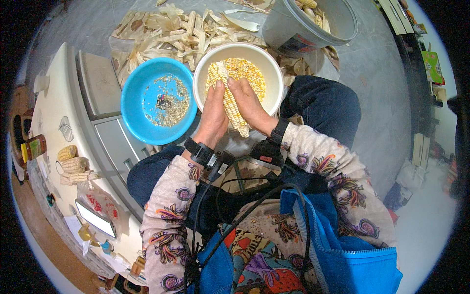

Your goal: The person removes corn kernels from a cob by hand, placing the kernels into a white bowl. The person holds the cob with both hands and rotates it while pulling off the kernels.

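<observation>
While left hand (213, 116) and right hand (250, 105) pinch it, the corncob (233, 109) slants lengthwise lapward, far tip unclear.

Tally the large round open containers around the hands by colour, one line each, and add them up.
Blue round plastic basin: 1
White round bowl: 1
Grey translucent plastic bucket: 1
Total: 3

Corn cob (234, 111) partly hidden; bucket (280, 27) cut off at top; dark bits (163, 102) (blue basin (132, 100)) indistinct.
</observation>
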A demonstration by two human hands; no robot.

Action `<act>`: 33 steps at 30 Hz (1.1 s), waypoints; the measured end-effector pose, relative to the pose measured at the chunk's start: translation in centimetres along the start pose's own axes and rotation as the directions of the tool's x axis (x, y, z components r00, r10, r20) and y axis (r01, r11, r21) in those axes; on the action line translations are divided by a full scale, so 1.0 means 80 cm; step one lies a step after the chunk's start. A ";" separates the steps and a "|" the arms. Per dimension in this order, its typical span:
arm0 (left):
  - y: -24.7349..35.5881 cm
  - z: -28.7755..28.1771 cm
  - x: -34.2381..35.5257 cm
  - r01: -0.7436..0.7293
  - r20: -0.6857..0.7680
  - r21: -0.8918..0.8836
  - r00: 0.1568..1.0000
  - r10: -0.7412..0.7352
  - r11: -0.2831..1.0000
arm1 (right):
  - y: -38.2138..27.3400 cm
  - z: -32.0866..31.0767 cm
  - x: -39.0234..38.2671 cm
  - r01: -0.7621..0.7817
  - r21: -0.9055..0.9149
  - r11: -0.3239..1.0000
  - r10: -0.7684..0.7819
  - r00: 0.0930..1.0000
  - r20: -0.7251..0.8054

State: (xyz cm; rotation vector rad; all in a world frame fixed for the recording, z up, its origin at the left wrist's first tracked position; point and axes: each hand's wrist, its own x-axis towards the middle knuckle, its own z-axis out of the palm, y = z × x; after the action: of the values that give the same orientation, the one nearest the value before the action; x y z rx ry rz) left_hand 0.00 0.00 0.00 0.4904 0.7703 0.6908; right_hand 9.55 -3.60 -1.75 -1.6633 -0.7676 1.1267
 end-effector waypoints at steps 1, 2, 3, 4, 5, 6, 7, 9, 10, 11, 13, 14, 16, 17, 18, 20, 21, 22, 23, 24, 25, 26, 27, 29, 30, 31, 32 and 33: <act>-0.002 -0.001 0.000 -0.007 -0.008 0.001 1.000 0.007 1.000 | 0.003 -0.001 -0.002 0.022 -0.030 0.999 -0.022 1.000 -0.013; -0.005 -0.002 0.001 -0.019 -0.011 0.000 1.000 0.019 1.000 | 0.005 -0.001 -0.002 0.113 -0.046 0.993 -0.114 0.993 -0.013; -0.006 0.000 0.008 -0.035 -0.018 0.035 0.999 0.036 0.999 | 0.008 -0.002 0.007 0.058 -0.060 0.997 -0.060 0.998 -0.037; -0.008 0.001 0.010 -0.047 -0.023 0.065 0.999 0.049 0.997 | 0.011 -0.001 0.013 0.062 -0.062 0.996 -0.065 0.997 -0.049; -0.010 0.001 0.005 -0.027 -0.056 0.095 0.998 0.033 0.995 | 0.016 0.000 0.010 0.047 -0.061 0.997 -0.051 0.997 -0.058; -0.009 0.001 0.004 -0.037 -0.029 0.069 0.999 0.039 0.997 | 0.019 0.002 0.012 0.053 -0.005 0.999 -0.053 0.997 -0.048; -0.007 0.002 0.004 -0.032 -0.013 0.042 0.999 0.032 0.999 | 0.021 0.002 0.015 0.061 0.049 0.997 -0.059 0.998 -0.038; -0.001 0.004 0.004 -0.026 -0.009 -0.003 1.000 0.026 1.000 | 0.020 0.001 0.015 0.019 0.148 0.989 -0.018 1.000 -0.010; 0.006 0.003 0.005 -0.030 -0.022 -0.016 0.999 0.030 0.999 | 0.017 -0.002 0.014 -0.028 0.198 0.980 0.025 1.000 0.014; 0.010 0.003 0.006 -0.051 -0.015 -0.042 0.999 0.050 0.998 | 0.013 -0.006 0.012 -0.054 0.245 0.968 0.045 0.998 0.045; 0.015 0.001 0.006 -0.041 -0.054 -0.046 0.998 0.039 0.998 | 0.008 -0.003 0.006 -0.033 0.096 0.995 0.028 0.998 0.050; 0.016 0.000 0.007 -0.036 -0.058 -0.046 0.998 0.033 0.998 | 0.007 0.004 0.003 -0.038 0.065 0.997 0.034 0.998 0.062; 0.013 -0.002 0.010 -0.038 -0.066 -0.043 0.997 0.035 0.998 | 0.006 0.006 -0.001 -0.006 -0.053 0.999 0.009 0.998 0.058; 0.010 -0.002 0.010 -0.044 -0.073 -0.038 0.996 0.041 0.998 | 0.006 0.006 -0.002 -0.005 -0.062 0.998 0.008 0.999 0.048; 0.007 -0.003 0.010 -0.044 -0.085 -0.037 0.996 0.040 0.998 | 0.007 0.006 -0.002 -0.004 -0.072 0.997 0.007 0.999 0.038; 0.002 -0.002 0.008 -0.070 -0.094 0.040 0.993 0.073 0.997 | 0.010 0.005 0.000 0.029 -0.106 0.994 -0.028 1.000 0.010; 0.000 -0.001 0.007 -0.077 -0.104 0.076 0.991 0.084 0.994 | 0.012 0.003 0.001 0.059 -0.135 0.989 -0.061 0.998 -0.006; 0.000 0.000 0.007 -0.077 -0.103 0.088 0.991 0.086 0.993 | 0.014 0.003 0.003 0.073 -0.163 0.984 -0.078 0.997 -0.026; 0.000 0.001 0.007 -0.074 -0.107 0.102 0.991 0.085 0.992 | 0.016 0.004 0.003 0.086 -0.100 0.991 -0.088 0.996 -0.015; 0.001 0.002 0.006 -0.071 -0.114 0.108 0.990 0.083 0.992 | 0.017 0.004 0.004 0.085 -0.038 0.996 -0.085 0.996 -0.007; 0.004 0.002 0.007 -0.070 -0.086 0.075 0.993 0.076 0.995 | 0.016 0.004 0.006 0.051 0.018 0.999 -0.051 0.999 -0.006; 0.008 0.000 0.009 -0.063 -0.059 0.037 0.996 0.066 0.997 | 0.015 0.003 0.007 0.076 0.070 0.995 -0.077 0.997 0.011; 0.012 -0.001 0.009 -0.070 -0.014 -0.008 0.997 0.070 0.998 | 0.012 0.002 0.007 0.065 0.120 0.991 -0.068 0.997 0.021; 0.012 -0.001 0.010 -0.055 -0.032 0.029 0.998 0.056 0.998 | 0.008 0.002 0.006 0.002 0.154 0.988 -0.011 0.998 0.057; 0.011 -0.001 0.011 -0.067 -0.015 0.033 0.998 0.067 0.997 | 0.007 0.002 0.005 -0.047 0.138 0.989 0.036 0.996 0.081; 0.010 -0.001 0.011 -0.051 -0.045 0.033 0.998 0.052 0.998 | 0.005 0.001 0.004 -0.083 0.128 0.988 0.069 0.992 0.105; 0.008 -0.001 0.012 -0.048 -0.057 0.025 0.997 0.050 0.999 | 0.004 0.001 0.003 -0.062 0.069 0.996 0.056 0.995 0.077; 0.007 -0.001 0.012 -0.033 -0.083 0.018 0.996 0.034 0.999 | 0.004 0.001 0.002 -0.028 0.018 0.999 0.027 0.998 0.052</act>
State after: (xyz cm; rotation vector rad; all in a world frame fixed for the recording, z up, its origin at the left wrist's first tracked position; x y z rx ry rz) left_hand 0.24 1.10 -0.13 0.4927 0.8481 0.7406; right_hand 9.54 -3.56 -2.13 -1.6396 -0.7666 1.1965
